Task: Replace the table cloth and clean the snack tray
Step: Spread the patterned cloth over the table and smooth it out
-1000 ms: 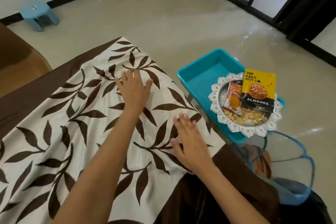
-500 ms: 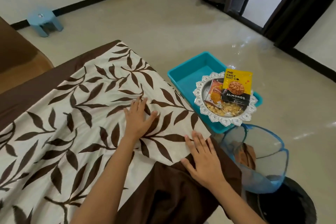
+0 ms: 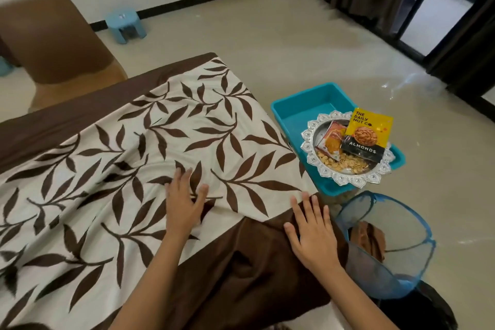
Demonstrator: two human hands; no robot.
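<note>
Across the cream, brown-leaf fabric table cloth on the tabletop, my hands have slid nearer. The round silver scalloped snack tray sits on the teal plastic bin alongside. Left hand and right hand press flat, fingers spread. Wrinkles remain; I recommend smoothing outward.

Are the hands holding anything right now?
Nothing is held. The left hand lies flat on the leaf-patterned table cloth; the right hand lies flat on its brown border.
</note>
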